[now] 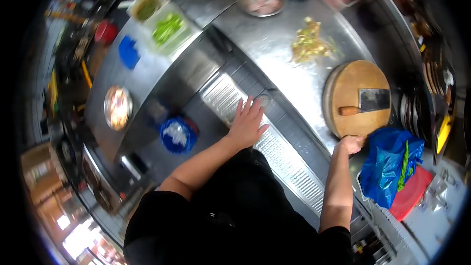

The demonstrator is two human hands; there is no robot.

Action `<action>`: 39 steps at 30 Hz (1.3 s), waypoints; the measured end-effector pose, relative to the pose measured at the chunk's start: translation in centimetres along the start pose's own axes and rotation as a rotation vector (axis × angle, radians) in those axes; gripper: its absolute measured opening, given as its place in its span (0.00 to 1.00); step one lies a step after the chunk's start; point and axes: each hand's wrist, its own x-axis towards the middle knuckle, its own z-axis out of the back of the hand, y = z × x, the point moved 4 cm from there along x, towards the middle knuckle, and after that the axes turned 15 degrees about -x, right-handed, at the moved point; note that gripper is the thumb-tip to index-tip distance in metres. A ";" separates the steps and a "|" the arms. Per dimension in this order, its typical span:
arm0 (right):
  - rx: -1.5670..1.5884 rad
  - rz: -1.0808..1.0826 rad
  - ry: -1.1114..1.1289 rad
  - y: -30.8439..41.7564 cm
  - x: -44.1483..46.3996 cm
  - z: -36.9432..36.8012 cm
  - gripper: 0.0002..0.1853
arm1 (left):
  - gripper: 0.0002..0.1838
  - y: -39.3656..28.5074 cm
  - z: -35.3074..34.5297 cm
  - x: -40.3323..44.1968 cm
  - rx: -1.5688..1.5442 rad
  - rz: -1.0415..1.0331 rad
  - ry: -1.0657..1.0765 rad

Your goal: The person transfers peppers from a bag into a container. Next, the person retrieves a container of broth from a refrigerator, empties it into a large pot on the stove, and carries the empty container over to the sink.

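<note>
My left hand (247,122) is held over the metal drain grate (289,167) in the floor, palm down, fingers spread, with nothing in it. My right hand (351,145) is at the near edge of a round wooden chopping board (351,81), its fingers closed round something small and brownish that I cannot make out. A cleaver (374,100) with a wooden handle lies flat on the board. Just right of my right hand is a blue plastic bag (385,162) with a long green vegetable (404,167) on it.
Chopped scraps (309,41) lie on the steel counter (279,64), beyond them a bowl of pale meat (262,1). At the left are a tub of cut greens (168,29), an oval dish of food (118,108) and a blue-lined bin (177,135). A red board (413,194) sits right.
</note>
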 end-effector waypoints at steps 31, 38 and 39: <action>0.097 -0.026 -0.005 0.3 -2.1 1.6 0.32 | 0.23 1.3 4.7 -19.1 0.059 0.277 -0.084; 0.097 -0.041 0.008 0.1 -1.8 1.2 0.32 | 0.23 3.0 5.2 -18.8 0.116 0.225 -0.066; 0.090 -0.040 0.009 0.1 -1.7 1.2 0.32 | 0.23 3.4 5.4 -18.8 0.112 0.237 -0.060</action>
